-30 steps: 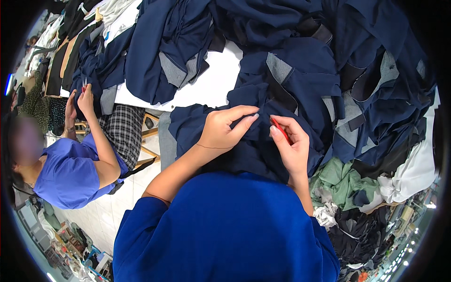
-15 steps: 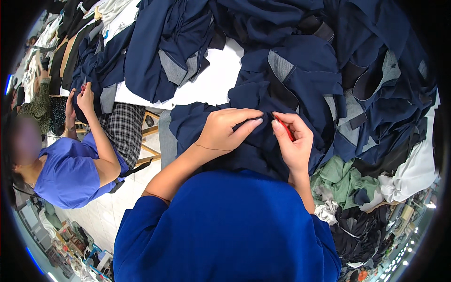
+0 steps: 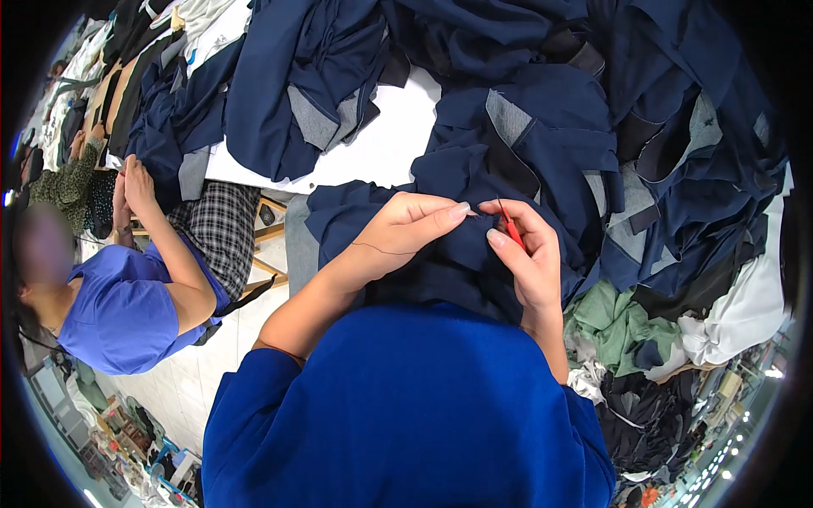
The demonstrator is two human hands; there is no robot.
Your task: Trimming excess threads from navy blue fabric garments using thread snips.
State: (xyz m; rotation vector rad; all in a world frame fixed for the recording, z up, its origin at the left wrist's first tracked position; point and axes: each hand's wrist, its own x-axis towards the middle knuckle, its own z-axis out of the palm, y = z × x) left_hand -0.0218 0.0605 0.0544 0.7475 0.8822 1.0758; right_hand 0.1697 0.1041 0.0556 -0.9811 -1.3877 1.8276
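Right hand grip: the right hand (image 3: 529,258) was pinched on a small red tool (image 3: 511,229), held between thumb and fingers.
Tool axis: its long axis ran up and slightly left, the thin tip pointing away from the person toward the left fingertips.
Left hand grip: the left hand (image 3: 411,230) was clenched on a fold of the navy garment (image 3: 474,254), forefinger stretched out to the right.
Garment position: it lay bunched at the near edge of the white table (image 3: 381,148), just below both hands.
Surroundings: more navy pieces (image 3: 296,76) were heaped across the table; green cloth (image 3: 614,313) lay to the right.
Neighbour: a seated person in a blue top (image 3: 118,309) worked at the left.
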